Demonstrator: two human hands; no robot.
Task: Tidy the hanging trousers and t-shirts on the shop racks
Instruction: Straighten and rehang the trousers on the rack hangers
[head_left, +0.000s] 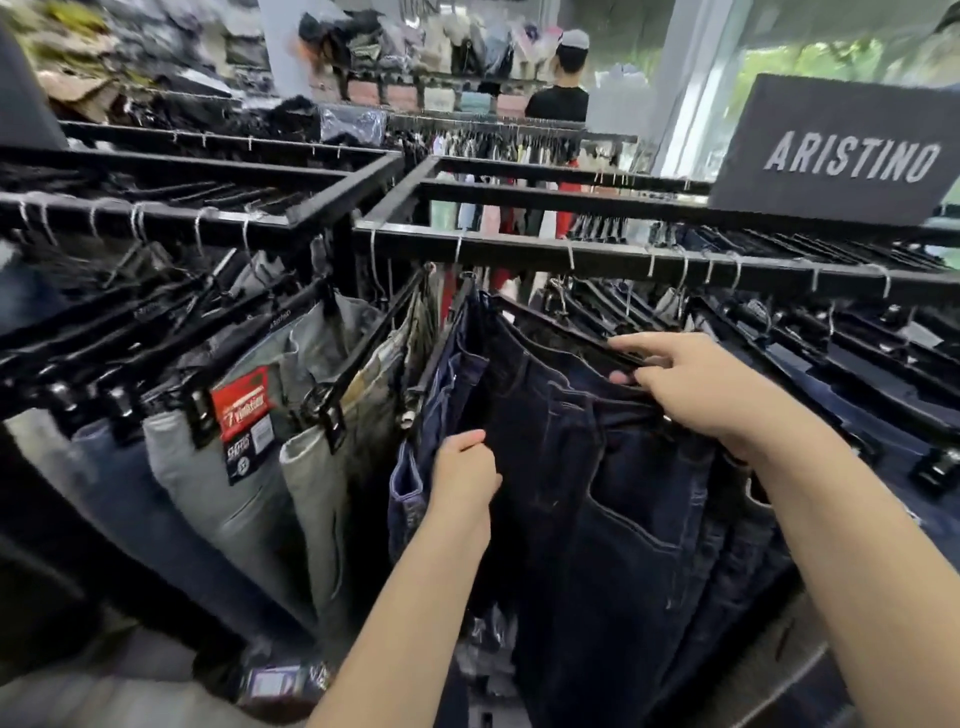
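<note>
Firmly, the right hand curls its fingers over the waistband and black hanger of the dark jeans, thumb underneath. Lower down, the left hand seems to pinch the jeans' side seam, though fabric hides its fingertips. The jeans hang from the black rail, right of the grey trousers.

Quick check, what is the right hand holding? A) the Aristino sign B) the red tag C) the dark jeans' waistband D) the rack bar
C: the right hand pinches the dark jeans at the top of the waistband.
</note>
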